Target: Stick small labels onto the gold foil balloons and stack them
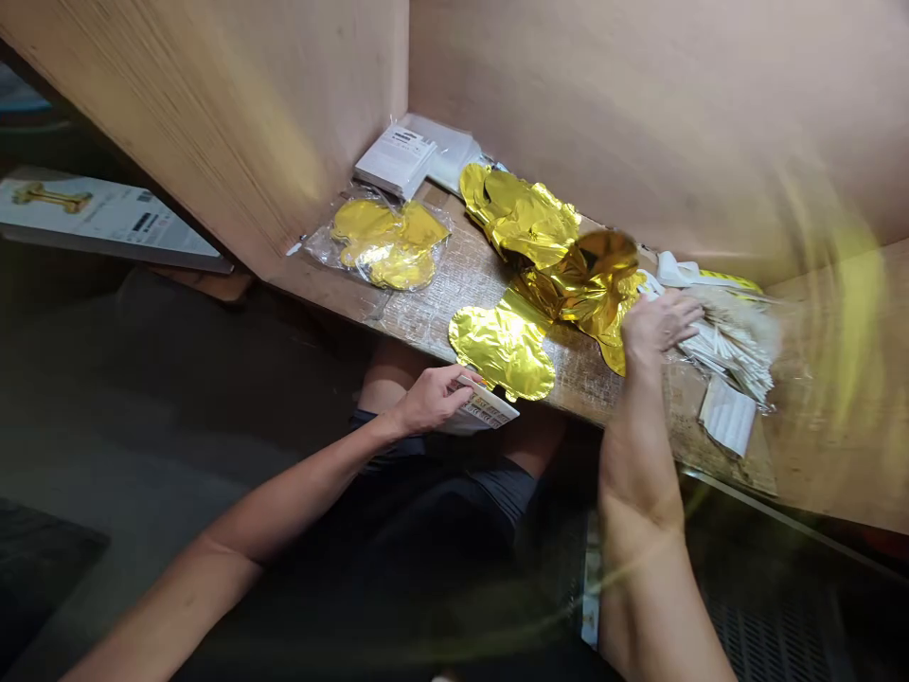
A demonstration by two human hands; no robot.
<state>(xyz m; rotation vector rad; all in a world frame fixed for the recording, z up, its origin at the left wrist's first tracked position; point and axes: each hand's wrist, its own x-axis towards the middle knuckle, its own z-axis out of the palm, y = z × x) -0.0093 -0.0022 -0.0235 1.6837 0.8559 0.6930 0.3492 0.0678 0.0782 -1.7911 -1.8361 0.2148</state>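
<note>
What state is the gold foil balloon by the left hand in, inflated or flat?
Flat: the gold foil balloon lies thin and crinkled on the wooden bench beside the left hand.

Foil balloons (540, 275): metallic gold, glossy, reflective. Bagged foil pieces (387, 244): gold under clear film. Straw bundle (731, 346): white. Card (487, 412): white with rows of dark print. Packets (408, 156): white, black text. Worktop (454, 284): brown wood, pale scuffed patches.

print on card (484, 409) and packets (395, 159), all illegible

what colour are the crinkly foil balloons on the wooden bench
Shiny gold; the head view shows the crinkly foil balloons best.
</note>
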